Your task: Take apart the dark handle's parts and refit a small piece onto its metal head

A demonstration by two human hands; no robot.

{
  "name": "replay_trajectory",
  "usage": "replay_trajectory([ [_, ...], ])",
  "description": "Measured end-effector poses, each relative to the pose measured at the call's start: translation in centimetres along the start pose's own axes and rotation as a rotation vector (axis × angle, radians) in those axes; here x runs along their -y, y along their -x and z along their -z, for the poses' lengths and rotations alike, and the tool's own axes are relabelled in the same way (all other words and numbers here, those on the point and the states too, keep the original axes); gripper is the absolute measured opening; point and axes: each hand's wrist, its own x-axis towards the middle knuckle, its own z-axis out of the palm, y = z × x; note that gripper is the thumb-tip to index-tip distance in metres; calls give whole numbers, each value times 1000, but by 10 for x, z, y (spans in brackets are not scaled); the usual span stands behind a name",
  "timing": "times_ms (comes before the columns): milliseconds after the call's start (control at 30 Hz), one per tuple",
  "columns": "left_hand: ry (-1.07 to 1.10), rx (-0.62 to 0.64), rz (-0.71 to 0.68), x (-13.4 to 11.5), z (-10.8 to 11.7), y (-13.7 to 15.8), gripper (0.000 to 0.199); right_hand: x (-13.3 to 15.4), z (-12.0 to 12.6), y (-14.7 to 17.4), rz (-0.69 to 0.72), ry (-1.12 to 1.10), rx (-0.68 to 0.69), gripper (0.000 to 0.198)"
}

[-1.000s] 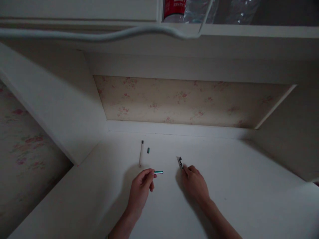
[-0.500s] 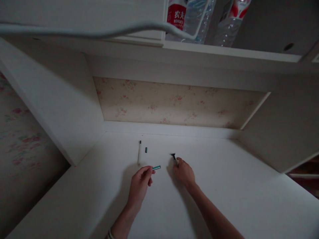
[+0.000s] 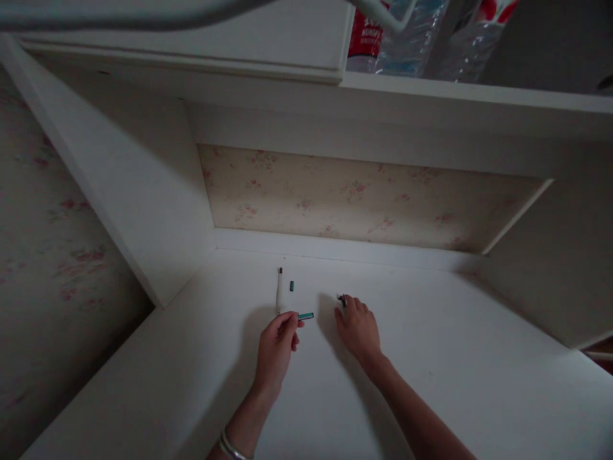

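Note:
My left hand [image 3: 278,348] is closed, with thumb and fingers pinching a slim green stick with dark edges [image 3: 305,316] that points right. My right hand [image 3: 358,329] is bent over a small dark tool with a forked tip [image 3: 341,299]; the tip shows past the fingers and the rest is hidden under them. Beyond my left hand lies a thin white stick with a dark tip [image 3: 280,291], its near end close to my fingers. A short green piece with dark ends [image 3: 292,286] lies just right of that stick.
All this is on a white desktop [image 3: 421,383] between white side panels [image 3: 129,166]. A low ledge and floral wallpaper [image 3: 354,191] close off the back. Overhead, a shelf [image 3: 460,89] holds plastic bottles [image 3: 412,38], and a pale cable [image 3: 143,19] crosses the top.
The view has shifted, so things appear further right. My right hand's fingers have come forward over the forked tool, covering more of it. My left hand still pinches the green stick.

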Motion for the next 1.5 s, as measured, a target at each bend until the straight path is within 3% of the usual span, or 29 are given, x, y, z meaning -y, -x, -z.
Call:
replay_trajectory([
  [133,-1,-27,-6,-1,3,-2,38,39,-13,-2,198,-79,97,22],
  [267,0,-53,-16,-2,5,-3,41,81,-34,-20,296,-116,178,30],
  [433,44,-86,34,-3,7,-4,48,118,-53,-52,271,-110,227,41],
  [567,72,-98,71,-2,9,-5,50,130,-61,-65,215,-119,271,41],
  [767,4,-59,30,-1,10,-4,45,110,-53,-59,176,-295,306,56],
  [900,-26,-65,-8,-3,10,-4,47,74,-35,-41,123,-529,284,40],
  [967,-29,-69,-4,-3,10,-4,47,56,-26,-22,74,-663,265,36],
  [1067,-29,-86,22,-2,8,-4,47,37,-18,19,-13,-844,241,46],
  [1200,-56,-84,14,3,2,-2,45,29,-15,73,-153,-1202,218,34],
  [1300,-77,-73,14,4,-2,0,44,32,-16,89,-66,-1156,218,32],
  [1500,-32,-51,34,3,-4,2,39,40,-17,83,47,-1026,195,32],
])
